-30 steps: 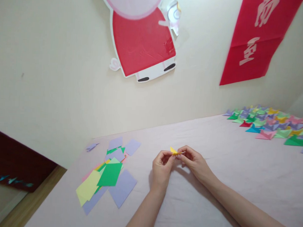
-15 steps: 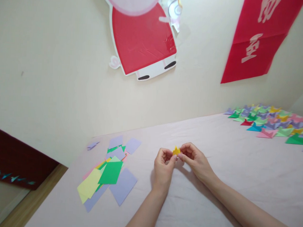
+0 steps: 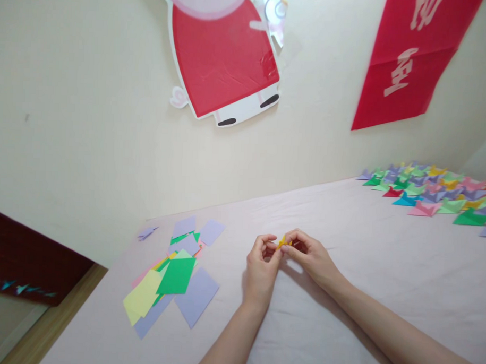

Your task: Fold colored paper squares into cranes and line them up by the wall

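A small folded yellow paper piece (image 3: 283,242) is pinched between my two hands, just above the pale bed sheet (image 3: 302,322). My left hand (image 3: 263,257) grips its lower left edge with thumb and fingers. On the other side, my right hand (image 3: 306,253) has thumb and index finger closed on it and covers much of it. Its exact shape is partly hidden by the fingertips. Left of my hands lies a loose pile of coloured paper sheets, with a green sheet (image 3: 176,275) on top and a purple sheet (image 3: 198,297) beside it.
Rows of folded paper figures in many colours, among them a blue one (image 3: 406,199), stand at the far right. A folded purple piece (image 3: 147,233) lies near the back left corner. The wall (image 3: 101,134) rises behind, with a red cartoon cutout (image 3: 227,54) and a red banner (image 3: 406,60).
My right fingers have closed further over the yellow paper, so its points show less. The left index finger has lifted slightly off it. The whole view has shifted a little.
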### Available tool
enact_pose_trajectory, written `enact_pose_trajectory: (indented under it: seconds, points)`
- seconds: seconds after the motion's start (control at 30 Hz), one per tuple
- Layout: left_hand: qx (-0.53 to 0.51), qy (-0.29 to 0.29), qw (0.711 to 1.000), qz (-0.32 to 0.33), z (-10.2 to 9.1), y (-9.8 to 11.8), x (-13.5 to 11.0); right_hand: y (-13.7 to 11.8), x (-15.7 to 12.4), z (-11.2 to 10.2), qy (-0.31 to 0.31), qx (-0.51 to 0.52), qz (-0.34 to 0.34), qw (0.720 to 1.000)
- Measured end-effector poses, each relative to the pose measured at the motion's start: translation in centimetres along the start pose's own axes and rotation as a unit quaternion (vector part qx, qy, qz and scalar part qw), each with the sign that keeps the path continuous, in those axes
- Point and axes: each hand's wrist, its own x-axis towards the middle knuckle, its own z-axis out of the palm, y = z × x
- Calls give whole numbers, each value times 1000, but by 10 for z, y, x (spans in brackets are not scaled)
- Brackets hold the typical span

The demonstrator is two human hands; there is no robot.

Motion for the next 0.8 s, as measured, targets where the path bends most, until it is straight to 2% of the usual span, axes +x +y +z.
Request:
enact_pose_trajectory:
  seconds: [0.23,0.47,0.8]
  points:
    - [7,-52,998,-17,-5,-2,6,-1,1,0,15,47,43,998]
    - [7,-48,998,-44,-5,1,8,-2,1,1,15,86,30,996]
    - [13,-55,996,-64,-3,9,4,-3,2,2,49,106,13,993]
